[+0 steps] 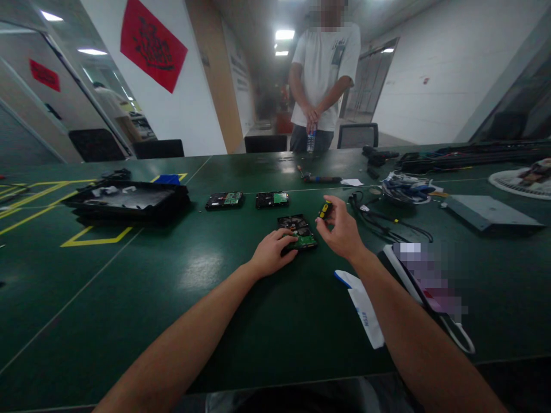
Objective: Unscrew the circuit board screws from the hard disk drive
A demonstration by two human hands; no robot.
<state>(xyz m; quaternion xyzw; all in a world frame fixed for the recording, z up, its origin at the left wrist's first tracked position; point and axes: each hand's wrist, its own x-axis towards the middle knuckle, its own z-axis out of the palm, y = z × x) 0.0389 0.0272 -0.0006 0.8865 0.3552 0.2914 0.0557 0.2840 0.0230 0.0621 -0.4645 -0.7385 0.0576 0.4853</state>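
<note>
A hard drive (305, 236) lies on the green table with its circuit board facing up. My left hand (275, 251) steadies it, fingers over the board's left side and thumb by the near edge. Just right of the drive and raised above the table, my right hand (340, 229) pinches a small black-and-yellow tool (325, 210); its exact kind is unclear. Two more hard drives rest farther back, one drive (272, 199) behind the held one and another drive (224, 200) to its left.
A black tray (129, 198) stands at left. On the right are black cables (379, 221), a bagged bundle (407, 188), a grey metal box (493, 212) and a phone-like device (424, 275). A white packet (364, 315) lies beneath my right forearm. A person (325, 74) stands across the table.
</note>
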